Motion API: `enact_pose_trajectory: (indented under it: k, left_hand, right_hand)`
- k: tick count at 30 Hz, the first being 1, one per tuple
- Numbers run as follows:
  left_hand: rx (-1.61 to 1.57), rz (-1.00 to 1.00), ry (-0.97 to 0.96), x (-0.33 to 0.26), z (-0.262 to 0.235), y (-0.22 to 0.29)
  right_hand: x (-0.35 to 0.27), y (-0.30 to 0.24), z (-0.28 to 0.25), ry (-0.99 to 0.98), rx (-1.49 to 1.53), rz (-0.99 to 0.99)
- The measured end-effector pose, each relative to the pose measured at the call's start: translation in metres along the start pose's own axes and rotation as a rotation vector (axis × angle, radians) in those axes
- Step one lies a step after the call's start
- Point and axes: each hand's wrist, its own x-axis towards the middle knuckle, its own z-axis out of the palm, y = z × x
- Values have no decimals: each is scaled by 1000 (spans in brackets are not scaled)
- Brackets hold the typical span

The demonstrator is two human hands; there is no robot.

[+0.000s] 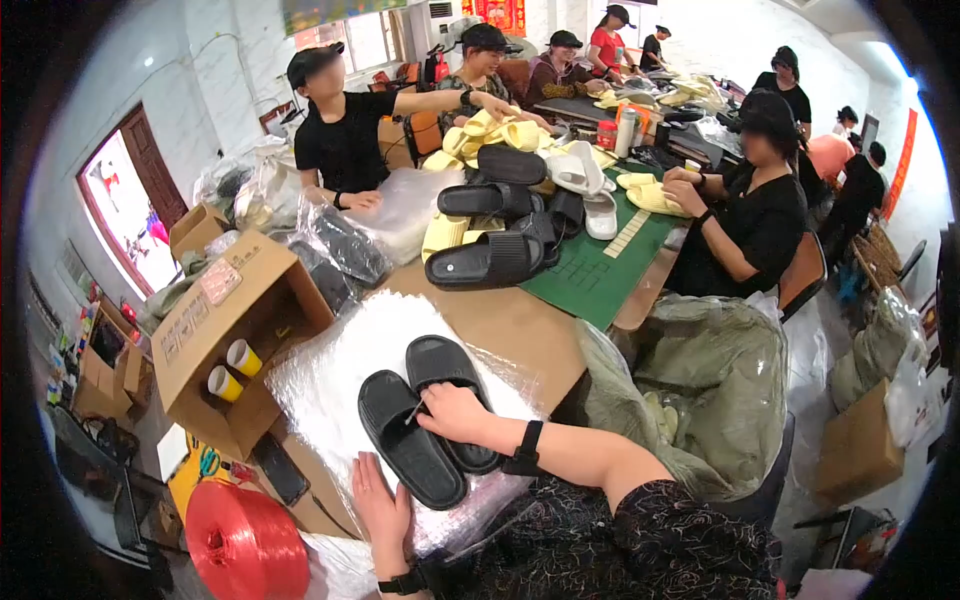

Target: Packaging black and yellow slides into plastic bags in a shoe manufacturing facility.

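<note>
A pair of black slide slippers lies side by side on a stack of clear plastic bags (310,380) in front of me. My right hand (455,412) reaches over the right slipper (437,358), its fingers pinched together above the inner edge of the left slipper (408,440). A small pale sliver shows at the fingertips, too small to name. Flat on the bags, just left of the left slipper's heel, rests my left hand (381,500) with its fingers stretched out and nothing in it.
Black slippers (485,262) and yellow slippers (490,130) are heaped beyond the bags, beside a green mat (585,285). A cardboard box (240,340) and red twine roll (245,540) stand left; a large lined sack (700,390) stands right. Co-workers sit around the table.
</note>
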Motion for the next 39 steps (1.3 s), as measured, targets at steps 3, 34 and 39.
enact_pose_trajectory:
  k: [3, 34, 39]
  left_hand:
    - [-13, -19, -4, 2, -5, 5]
    - [54, 9, -11, -1, -3, 3]
    - [118, -29, -65, 4, -24, 35]
  right_hand:
    - [-3, 8, -2, 84, 57, 12]
    - [-41, 78, -27, 317, 80, 364]
    - [-45, 81, -26, 324, 67, 361]
